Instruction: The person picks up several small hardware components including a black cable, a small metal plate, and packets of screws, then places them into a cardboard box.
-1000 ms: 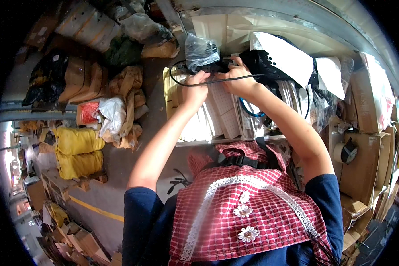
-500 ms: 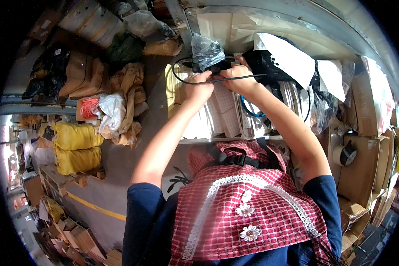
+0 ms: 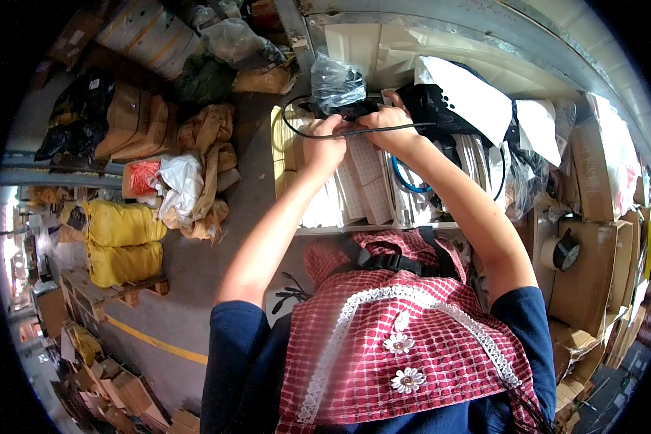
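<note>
Over the far part of a row of white cartons, my left hand and my right hand work close together. Both have their fingers curled in, closed on a small black item whose kind I cannot make out. A thin black cable loops out to the left and runs across both hands. Just behind the item stands a crumpled clear plastic bag. To the right of my right hand lies a black plastic bag with a white sheet on it. A blue cable curves under my right forearm.
A metal beam runs along the back. Cardboard boxes and a tape roll are at the right. Yellow bundles sit on a wooden pallet to the left, with brown paper and a white bag nearby.
My hands stay almost in the same place, with the fingers shifting slightly on the black item. The clear bag behind has tilted a little. The whole view has moved very slightly.
</note>
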### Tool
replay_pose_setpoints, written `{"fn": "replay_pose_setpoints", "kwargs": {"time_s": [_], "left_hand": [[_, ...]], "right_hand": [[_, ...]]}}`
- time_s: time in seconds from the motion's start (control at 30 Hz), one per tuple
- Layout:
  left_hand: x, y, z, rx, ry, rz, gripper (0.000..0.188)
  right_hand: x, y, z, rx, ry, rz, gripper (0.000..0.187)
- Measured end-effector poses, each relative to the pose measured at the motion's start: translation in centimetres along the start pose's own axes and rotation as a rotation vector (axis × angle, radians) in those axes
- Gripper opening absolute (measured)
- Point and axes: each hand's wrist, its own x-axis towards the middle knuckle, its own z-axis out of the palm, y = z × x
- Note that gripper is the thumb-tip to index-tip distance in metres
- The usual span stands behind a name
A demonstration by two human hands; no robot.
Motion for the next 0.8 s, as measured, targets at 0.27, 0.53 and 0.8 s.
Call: {"fn": "replay_pose_setpoints", "kwargs": {"time_s": [0.27, 0.53, 0.8], "left_hand": [[-1.2, -1.4, 0.5, 0.036, 0.036, 0.064, 0.033], [-1.4, 0.3, 0.6, 0.413, -0.130, 0.124, 0.048], [-0.5, -0.5, 2.1, 0.201, 0.108, -0.031, 0.021]], "right_hand": [[0.1, -0.5, -0.1, 0.025, 0.039, -0.061, 0.011], [-0.4, -1.0, -2.4, 0.017, -0.039, -0.046, 0.012], [-0.3, -0.6, -1.2, 0.051, -0.028, -0.039, 0.013]]}}
